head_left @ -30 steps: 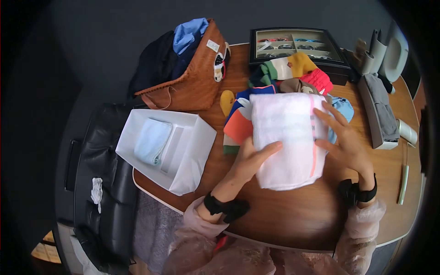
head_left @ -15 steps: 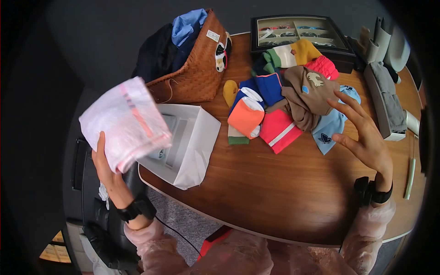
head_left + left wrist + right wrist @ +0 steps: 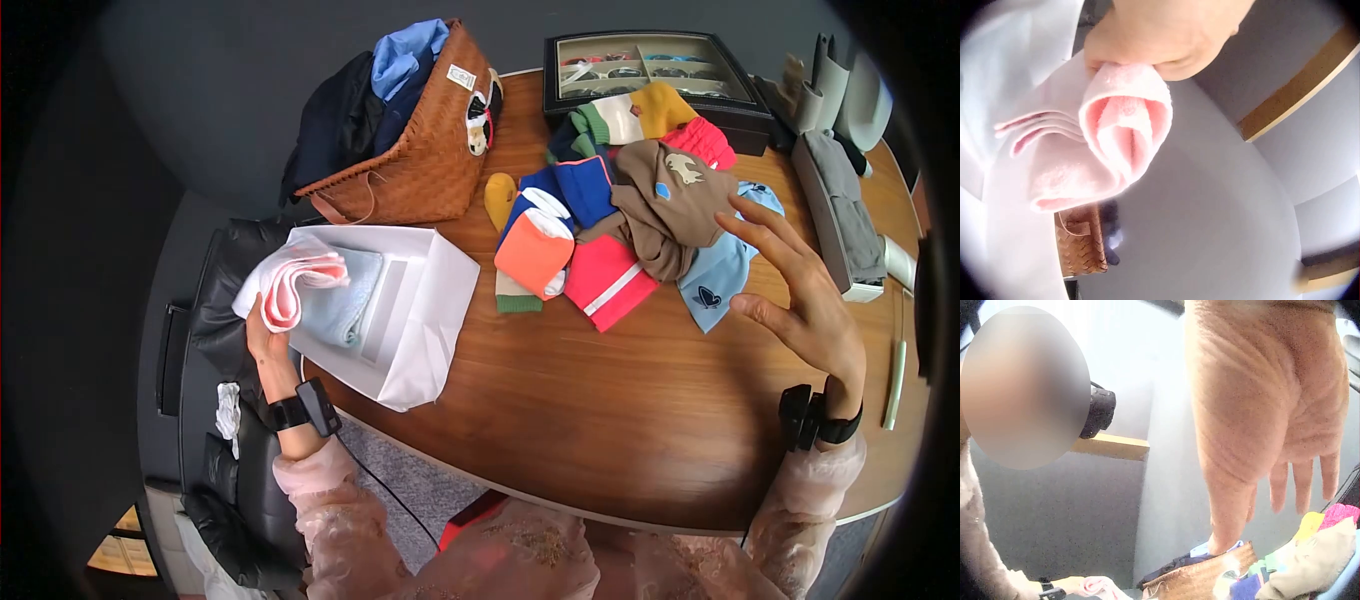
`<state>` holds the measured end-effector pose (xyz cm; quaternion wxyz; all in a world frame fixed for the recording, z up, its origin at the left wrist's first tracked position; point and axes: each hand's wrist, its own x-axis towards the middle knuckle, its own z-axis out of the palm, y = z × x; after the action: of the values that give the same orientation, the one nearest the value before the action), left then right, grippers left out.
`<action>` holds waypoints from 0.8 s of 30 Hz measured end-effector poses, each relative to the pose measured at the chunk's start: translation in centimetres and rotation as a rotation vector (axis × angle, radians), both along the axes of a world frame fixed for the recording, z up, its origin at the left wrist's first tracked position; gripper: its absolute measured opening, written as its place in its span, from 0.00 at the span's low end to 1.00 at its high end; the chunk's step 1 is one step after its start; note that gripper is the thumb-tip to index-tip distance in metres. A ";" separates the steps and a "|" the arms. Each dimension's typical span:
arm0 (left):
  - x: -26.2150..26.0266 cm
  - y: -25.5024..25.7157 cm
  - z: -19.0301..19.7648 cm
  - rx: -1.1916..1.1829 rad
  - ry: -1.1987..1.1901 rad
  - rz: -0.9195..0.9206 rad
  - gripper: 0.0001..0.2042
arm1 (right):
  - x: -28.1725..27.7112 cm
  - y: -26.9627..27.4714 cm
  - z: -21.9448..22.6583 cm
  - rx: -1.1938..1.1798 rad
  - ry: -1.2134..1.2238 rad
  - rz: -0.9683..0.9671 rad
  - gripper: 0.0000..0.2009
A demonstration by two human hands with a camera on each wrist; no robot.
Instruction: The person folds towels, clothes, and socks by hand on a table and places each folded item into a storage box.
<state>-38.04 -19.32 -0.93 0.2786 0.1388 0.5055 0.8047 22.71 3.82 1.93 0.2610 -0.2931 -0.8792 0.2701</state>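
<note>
My left hand [image 3: 267, 342] grips a folded white towel with pink inner layers [image 3: 285, 280] at the left wall of the white box [image 3: 432, 325]. In the left wrist view the towel [image 3: 1125, 122] hangs in rolled folds below the fingers. A folded pale blue towel [image 3: 345, 305] lies inside the box, partly covered by the white one in the head view. My right hand [image 3: 815, 310] hovers over the table's right side, fingers spread, holding nothing. Nearest to it are a light blue garment with a dark motif [image 3: 715, 285] and a brown garment [image 3: 670, 210].
Beside the brown garment lie folded orange [image 3: 535, 260] and red [image 3: 610, 285] clothes. A woven basket of dark clothes [image 3: 425, 150] stands behind the box. An eyeglass case [image 3: 650, 75] is at the back; a narrow box of grey cloth [image 3: 840, 220] sits right.
The white towel has gone from between both hands over the table to the box at left, carried by my left hand, its folds now curling. My right hand has let go and stays at right.
</note>
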 end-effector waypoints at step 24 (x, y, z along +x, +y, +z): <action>26.9 6.4 7.6 -0.823 1.600 -0.319 0.15 | 1.6 0.1 0.5 -0.027 -0.148 -0.006 0.29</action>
<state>-11.18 -12.87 6.68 -0.0194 0.6134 0.7695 0.1766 24.27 3.87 2.41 0.1920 -0.3184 -0.8915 0.2588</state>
